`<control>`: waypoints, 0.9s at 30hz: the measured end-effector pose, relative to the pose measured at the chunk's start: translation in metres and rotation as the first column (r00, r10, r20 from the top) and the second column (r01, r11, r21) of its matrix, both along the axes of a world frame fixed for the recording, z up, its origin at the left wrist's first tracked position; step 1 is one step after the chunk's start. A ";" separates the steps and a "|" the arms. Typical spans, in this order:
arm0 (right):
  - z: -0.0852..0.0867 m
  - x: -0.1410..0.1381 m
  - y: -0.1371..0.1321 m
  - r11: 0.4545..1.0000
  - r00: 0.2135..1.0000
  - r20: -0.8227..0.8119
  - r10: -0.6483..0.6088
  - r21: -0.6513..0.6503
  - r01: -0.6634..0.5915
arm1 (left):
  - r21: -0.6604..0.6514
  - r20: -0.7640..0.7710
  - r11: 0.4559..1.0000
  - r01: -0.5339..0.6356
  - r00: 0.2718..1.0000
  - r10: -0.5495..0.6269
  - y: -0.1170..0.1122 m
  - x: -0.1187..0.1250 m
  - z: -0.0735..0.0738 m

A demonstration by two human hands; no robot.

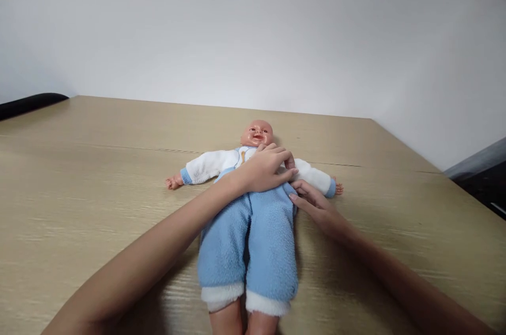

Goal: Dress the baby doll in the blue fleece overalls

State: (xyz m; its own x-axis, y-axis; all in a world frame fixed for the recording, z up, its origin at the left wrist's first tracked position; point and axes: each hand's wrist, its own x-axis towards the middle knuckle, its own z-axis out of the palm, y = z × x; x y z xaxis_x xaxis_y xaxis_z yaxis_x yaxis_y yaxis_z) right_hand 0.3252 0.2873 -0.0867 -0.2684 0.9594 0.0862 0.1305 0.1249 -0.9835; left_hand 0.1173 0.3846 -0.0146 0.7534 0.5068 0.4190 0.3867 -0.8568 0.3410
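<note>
A baby doll lies on its back on the wooden table, head away from me, arms spread. It wears a white fleece top and blue fleece trousers with white cuffs. My left hand lies flat across the doll's chest, fingers stretched over the top of the trousers. My right hand rests against the doll's right-hand side at the waist, fingers curled and pinching the edge of the blue fabric.
A white partition wall stands along the table's far edge and right side. A dark rounded object shows at the far left. A dark surface lies beyond the table's right edge.
</note>
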 end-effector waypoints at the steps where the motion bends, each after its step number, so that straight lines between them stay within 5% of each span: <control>1: 0.000 0.002 0.003 1.000 1.000 -0.011 0.009 -0.006 -0.009 | -0.013 -0.019 1.000 0.017 1.000 -0.018 0.000 0.000 -0.001; 6: -0.003 0.005 0.012 0.999 0.999 -0.020 -0.049 -0.012 0.049 | -0.084 -0.123 0.991 0.100 0.986 -0.110 -0.001 -0.002 0.001; 11: -0.003 0.013 0.003 0.963 0.927 0.326 -0.183 0.249 0.103 | -0.160 -0.150 0.987 0.001 0.988 -0.025 -0.002 -0.001 0.002; 15: 0.006 0.036 -0.002 0.776 0.698 0.536 -0.474 0.629 0.044 | -0.186 -0.114 0.982 -0.036 0.993 0.015 -0.003 0.001 0.002; 18: 0.009 0.060 0.004 0.685 0.596 0.551 -0.584 0.728 -0.001 | -0.197 -0.100 0.979 -0.049 0.995 0.030 -0.002 0.001 0.001; 24: -0.001 0.094 0.019 0.824 0.660 0.609 -0.441 0.567 0.028 | -0.171 -0.026 0.985 0.008 1.000 -0.013 0.003 0.008 0.001; 27: 0.004 0.097 0.018 0.829 0.686 0.562 -0.462 0.549 0.108 | -0.091 -0.054 0.996 -0.006 0.999 0.001 0.005 0.017 0.004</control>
State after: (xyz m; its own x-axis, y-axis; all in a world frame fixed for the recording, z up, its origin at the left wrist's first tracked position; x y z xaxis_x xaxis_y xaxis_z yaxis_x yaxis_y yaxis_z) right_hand 0.4218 0.3048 -0.0826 -0.1426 0.8919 0.4291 0.8106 0.3540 -0.4664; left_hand 0.1341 0.3894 -0.0109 0.7715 0.5440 0.3299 0.4095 -0.8215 0.3967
